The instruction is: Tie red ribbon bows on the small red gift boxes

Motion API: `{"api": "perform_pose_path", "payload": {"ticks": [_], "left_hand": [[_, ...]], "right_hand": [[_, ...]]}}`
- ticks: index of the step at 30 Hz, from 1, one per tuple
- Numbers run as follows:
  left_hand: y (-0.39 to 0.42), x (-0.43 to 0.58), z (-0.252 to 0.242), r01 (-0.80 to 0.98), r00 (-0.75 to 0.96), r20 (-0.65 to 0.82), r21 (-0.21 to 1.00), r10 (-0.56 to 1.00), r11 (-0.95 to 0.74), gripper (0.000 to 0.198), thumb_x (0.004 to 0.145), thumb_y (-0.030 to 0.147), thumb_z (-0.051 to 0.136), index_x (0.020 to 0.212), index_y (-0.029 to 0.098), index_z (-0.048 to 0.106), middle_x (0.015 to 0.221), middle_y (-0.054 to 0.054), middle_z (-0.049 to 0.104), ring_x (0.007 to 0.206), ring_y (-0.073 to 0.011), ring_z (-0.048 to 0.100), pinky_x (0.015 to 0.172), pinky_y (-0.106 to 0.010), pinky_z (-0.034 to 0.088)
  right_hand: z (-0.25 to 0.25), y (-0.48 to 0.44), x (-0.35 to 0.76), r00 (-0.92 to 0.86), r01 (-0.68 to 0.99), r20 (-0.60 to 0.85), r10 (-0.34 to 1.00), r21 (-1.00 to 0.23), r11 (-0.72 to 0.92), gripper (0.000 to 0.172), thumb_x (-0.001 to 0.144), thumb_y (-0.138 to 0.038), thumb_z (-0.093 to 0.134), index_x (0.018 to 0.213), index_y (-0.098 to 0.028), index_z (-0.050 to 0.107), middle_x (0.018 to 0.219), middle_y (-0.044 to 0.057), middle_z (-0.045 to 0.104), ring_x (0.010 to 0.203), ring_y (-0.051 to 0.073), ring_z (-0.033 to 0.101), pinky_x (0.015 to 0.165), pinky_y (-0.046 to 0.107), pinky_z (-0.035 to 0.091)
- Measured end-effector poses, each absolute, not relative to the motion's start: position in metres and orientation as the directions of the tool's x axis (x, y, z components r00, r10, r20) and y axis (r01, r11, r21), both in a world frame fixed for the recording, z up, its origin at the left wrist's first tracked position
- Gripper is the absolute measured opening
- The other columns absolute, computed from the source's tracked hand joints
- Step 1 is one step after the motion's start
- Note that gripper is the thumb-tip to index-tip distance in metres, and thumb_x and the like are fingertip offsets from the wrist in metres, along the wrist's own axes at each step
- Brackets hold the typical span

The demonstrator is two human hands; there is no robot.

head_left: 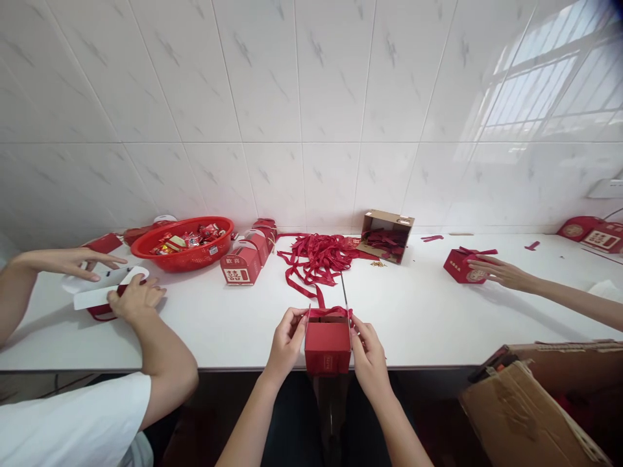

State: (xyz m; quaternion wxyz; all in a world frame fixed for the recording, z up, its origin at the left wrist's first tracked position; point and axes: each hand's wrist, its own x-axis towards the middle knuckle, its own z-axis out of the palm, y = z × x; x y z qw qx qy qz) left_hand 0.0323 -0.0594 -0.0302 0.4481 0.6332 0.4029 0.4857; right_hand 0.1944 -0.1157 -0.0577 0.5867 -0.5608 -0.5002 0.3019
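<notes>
A red gift box (328, 347) sits at the table's front edge between my two hands. My left hand (289, 334) is closed on the box's left side, thumb and fingers at the upper edge. On the opposite side, my right hand (364, 344) grips the upper right edge. Across the top of the box lies a red ribbon (331, 312), which trails back to a loose heap of red ribbons (321, 256). Part of the box's inside shows dark under the ribbon. My fingertips are partly hidden behind the side panels.
A red plastic basket (185, 259) of wrapped sweets and a row of red boxes (241, 264) stand left. An open cardboard box (402, 243) lies behind. At left, a co-worker's hands (139, 295) fold a box; at right, another person's hand (506, 272) touches a ribboned box (460, 267).
</notes>
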Motion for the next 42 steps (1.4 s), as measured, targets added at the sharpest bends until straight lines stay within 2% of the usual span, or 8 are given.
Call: {"api": "perform_pose_path", "payload": {"ticks": [3,9,22,24,27,32,38,42], "left_hand": [[-0.062,0.032,-0.03,0.105,0.24,0.302,0.937,0.923,-0.334,0.022,0.088,0.038,0.044,0.091,0.018,0.054,0.08,-0.001,0.057,0.07,-0.0127,0.052,0.063,-0.022,0.041],[-0.065,0.031,-0.018,0.272,0.267,0.339,0.872,0.902,-0.408,0.018,0.088,0.032,0.043,0.089,0.018,0.053,0.078,-0.001,0.058,0.07,-0.0128,0.053,0.065,-0.022,0.041],[-0.07,0.031,0.0,0.526,0.312,0.322,0.725,0.894,-0.445,0.018,0.088,0.032,0.038,0.084,0.02,0.051,0.072,-0.001,0.058,0.062,-0.0142,0.052,0.059,-0.024,0.037],[-0.067,0.029,0.0,0.51,0.313,0.304,0.745,0.9,-0.429,0.018,0.087,0.033,0.04,0.086,0.021,0.054,0.075,-0.001,0.06,0.064,-0.0147,0.053,0.06,-0.024,0.038],[-0.061,0.022,-0.005,0.435,0.26,0.268,0.825,0.928,-0.361,0.022,0.084,0.036,0.046,0.095,0.02,0.056,0.077,-0.001,0.06,0.067,-0.0147,0.053,0.063,-0.024,0.039],[-0.053,0.009,-0.018,0.27,0.151,0.197,0.935,0.969,-0.232,0.032,0.079,0.04,0.055,0.103,0.02,0.054,0.062,0.005,0.043,0.06,-0.0116,0.043,0.061,-0.023,0.036],[-0.05,0.002,-0.022,-0.062,0.172,0.002,0.998,0.985,0.009,0.038,0.077,0.043,0.055,0.106,0.018,0.052,0.058,0.007,0.037,0.049,-0.0083,0.034,0.048,-0.02,0.027],[-0.041,-0.007,-0.031,0.013,0.107,0.015,1.0,0.994,-0.016,0.037,0.073,0.042,0.058,0.1,0.018,0.055,0.061,0.006,0.043,0.053,-0.0098,0.041,0.053,-0.021,0.033]], "right_hand": [[-0.06,-0.114,0.196,0.32,0.223,0.273,0.907,-0.952,0.208,0.04,0.091,-0.037,0.036,0.124,-0.02,0.051,0.103,0.009,0.054,0.088,0.018,0.056,0.072,0.029,0.048],[-0.064,-0.107,0.198,0.316,0.329,0.397,0.862,-0.898,0.294,0.036,0.088,-0.027,0.04,0.121,-0.019,0.053,0.129,0.011,0.05,0.12,0.023,0.046,0.1,0.041,0.039],[-0.047,-0.109,0.206,0.21,0.357,0.391,0.896,-0.884,0.301,0.037,0.084,-0.023,0.046,0.119,-0.02,0.056,0.124,0.009,0.056,0.116,0.023,0.05,0.1,0.041,0.04],[-0.05,-0.108,0.208,0.246,0.248,0.333,0.91,-0.929,0.273,0.036,0.083,-0.027,0.049,0.118,-0.021,0.057,0.126,0.008,0.055,0.118,0.024,0.048,0.101,0.042,0.038],[-0.059,-0.105,0.206,0.327,-0.101,0.125,0.937,-0.981,0.166,0.04,0.081,-0.034,0.056,0.119,-0.021,0.057,0.132,0.008,0.051,0.123,0.024,0.045,0.103,0.041,0.037],[-0.066,-0.104,0.2,0.233,-0.684,-0.138,0.963,-0.727,0.061,0.043,0.075,-0.034,0.067,0.116,-0.024,0.058,0.13,0.004,0.054,0.124,0.02,0.045,0.099,0.033,0.041],[-0.057,-0.098,0.209,0.239,-0.898,-0.26,0.936,-0.426,0.111,0.025,0.07,-0.022,0.073,0.093,-0.024,0.065,0.096,-0.002,0.069,0.092,0.013,0.064,0.07,0.022,0.053],[-0.052,-0.094,0.216,0.219,-0.939,-0.357,0.908,-0.33,0.096,0.012,0.072,-0.017,0.07,0.084,-0.02,0.065,0.076,-0.003,0.068,0.07,0.008,0.064,0.057,0.018,0.051]]}}
